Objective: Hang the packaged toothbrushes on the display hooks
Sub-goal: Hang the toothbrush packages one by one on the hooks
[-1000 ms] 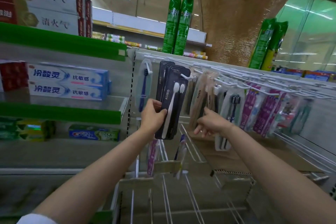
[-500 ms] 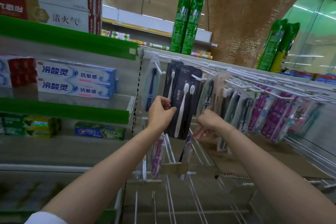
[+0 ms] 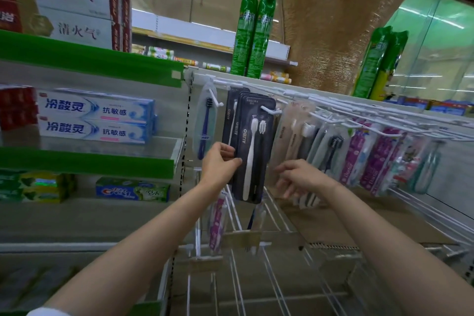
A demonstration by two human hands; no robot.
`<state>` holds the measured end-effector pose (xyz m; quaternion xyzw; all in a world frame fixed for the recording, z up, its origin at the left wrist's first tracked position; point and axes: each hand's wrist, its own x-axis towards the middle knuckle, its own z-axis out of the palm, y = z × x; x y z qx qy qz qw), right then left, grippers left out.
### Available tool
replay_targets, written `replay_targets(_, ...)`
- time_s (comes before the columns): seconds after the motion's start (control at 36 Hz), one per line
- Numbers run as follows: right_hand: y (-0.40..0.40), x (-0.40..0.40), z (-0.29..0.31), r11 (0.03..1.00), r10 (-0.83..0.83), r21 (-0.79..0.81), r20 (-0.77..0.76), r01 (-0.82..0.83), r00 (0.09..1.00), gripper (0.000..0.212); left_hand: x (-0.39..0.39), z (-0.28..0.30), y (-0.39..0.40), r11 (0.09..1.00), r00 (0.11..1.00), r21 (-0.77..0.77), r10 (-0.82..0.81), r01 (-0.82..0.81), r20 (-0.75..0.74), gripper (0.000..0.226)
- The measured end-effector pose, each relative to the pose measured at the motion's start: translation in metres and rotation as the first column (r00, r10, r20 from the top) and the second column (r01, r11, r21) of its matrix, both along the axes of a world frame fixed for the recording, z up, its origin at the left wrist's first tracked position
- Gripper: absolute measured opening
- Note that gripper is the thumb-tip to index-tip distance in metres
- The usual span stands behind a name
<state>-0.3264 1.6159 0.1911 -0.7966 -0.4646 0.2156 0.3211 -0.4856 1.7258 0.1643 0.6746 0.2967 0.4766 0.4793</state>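
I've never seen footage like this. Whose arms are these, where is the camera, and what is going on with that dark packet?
There is no machine here: a person wears a camera on the head, so you look down along their own bare arms. They face a shop display of white wire hooks hung with packaged toothbrushes. The left hand grips the edge of a dark toothbrush pack marked AUBO, whose top is on a hook. The right hand hovers open beside it, holding nothing. Toothpaste boxes sit on the green-edged shelves to the left.
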Motion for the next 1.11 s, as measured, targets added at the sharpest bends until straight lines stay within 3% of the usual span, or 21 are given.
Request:
replay_targets(0.19, 0.003, -0.032, -0.010, 0.972, 0.190, 0.161, -0.092, -0.173, 0.978, 0.038, 0.000, -0.001, -0.005, 1.000, 1.000, 0.022, -0.001, 0.002, -0.031, 0.011)
replay_targets(0.39, 0.008, -0.047, -0.018, 0.974, 0.133, 0.191, -0.038, -0.124, 0.990, 0.021, 0.002, -0.002, -0.007, 0.999, 0.998, 0.044, 0.025, -0.023, -0.063, 0.010)
replay_targets(0.53, 0.006, -0.050, -0.017, 0.953, 0.113, 0.292, -0.093, -0.082, 0.989, 0.027, 0.004, -0.001, -0.011, 0.999, 0.997, 0.036, 0.015, -0.013, -0.079, 0.010)
replay_targets(0.72, -0.001, -0.021, -0.012, 0.940, -0.083, 0.337, 0.085, 0.050, 0.993, 0.018, 0.002, -0.009, -0.008, 0.999, 0.996, 0.031, 0.027, -0.025, -0.086, 0.021)
replay_targets(0.81, -0.010, -0.003, -0.004, 0.934, -0.210, 0.343, 0.294, 0.102, 0.933, 0.022, -0.003, -0.013, -0.004, 0.999, 0.995, 0.015, 0.050, -0.049, -0.089, 0.017)
replay_targets(0.92, -0.012, 0.001, 0.004, 0.944, -0.233, 0.313, 0.398, 0.107, 0.887, 0.028, -0.005, -0.013, -0.001, 0.997, 0.993, 0.010, 0.075, -0.074, -0.091, 0.014)
replay_targets(1.03, -0.007, 0.000, -0.003, 0.948, -0.219, 0.302, 0.380, 0.103, 0.899, 0.029, -0.003, -0.006, -0.002, 0.999, 0.993, 0.012, 0.050, -0.049, -0.103, 0.033)
replay_targets(1.11, -0.001, -0.004, -0.010, 0.952, -0.193, 0.291, 0.334, 0.093, 0.923, 0.029, -0.001, -0.001, -0.012, 0.996, 0.988, 0.046, -0.064, 0.071, -0.138, 0.044)
